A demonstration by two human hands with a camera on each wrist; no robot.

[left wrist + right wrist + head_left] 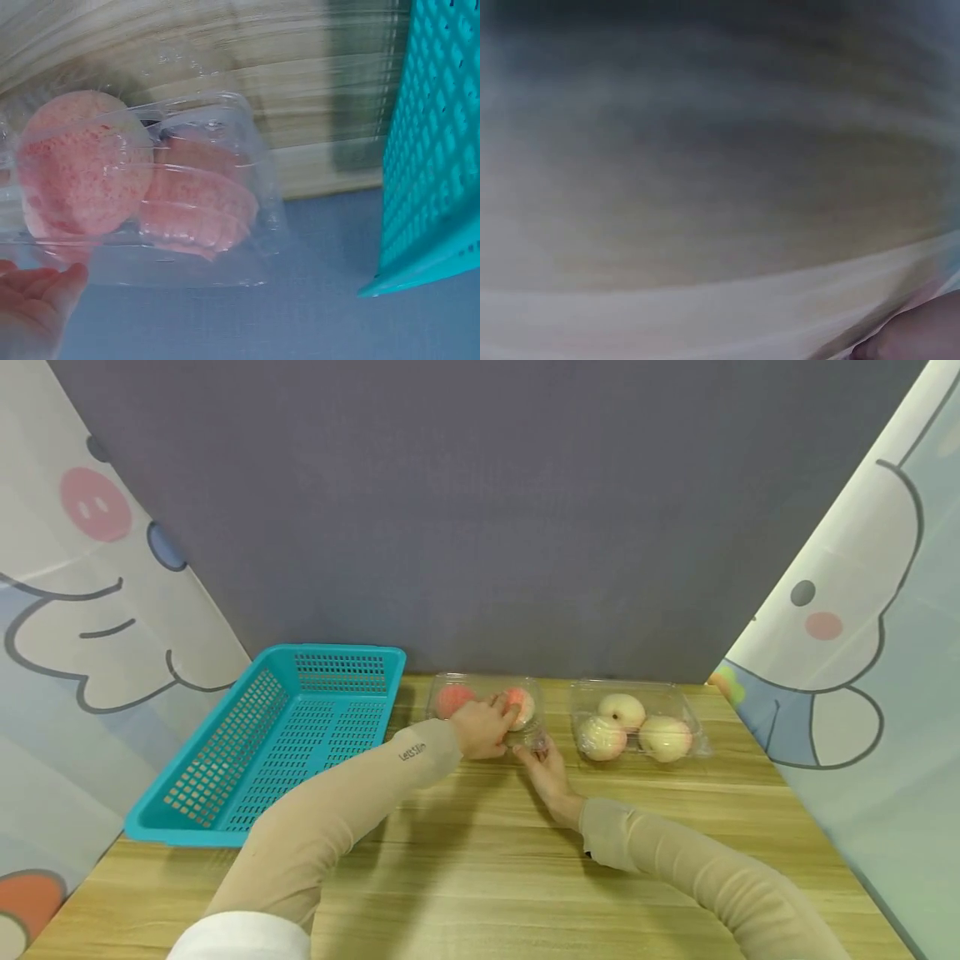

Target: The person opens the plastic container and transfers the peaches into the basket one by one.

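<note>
A clear plastic clamshell box (483, 681) with pinkish peaches inside stands at the back middle of the table. My left hand (483, 727) reaches over it from the left, fingers extended across the lid near a pink-and-cream peach (520, 708). Another, redder peach (454, 700) shows to the left of that hand. At the box's front right corner, my right hand (547, 772) pinches the edge between thumb and fingers. Up close in the left wrist view, the peaches (86, 165) show through the plastic, with left fingertips (64, 289) at its side. The right wrist view is mostly blurred.
To the left is a turquoise perforated plastic basket (322, 706). A second clear box (660, 693) with three pale peaches (666, 739) stands on the right. Behind the wood-grain table (480, 877) rises a grey panel (495, 527), with printed cartoon sheets (840, 677) on both sides.
</note>
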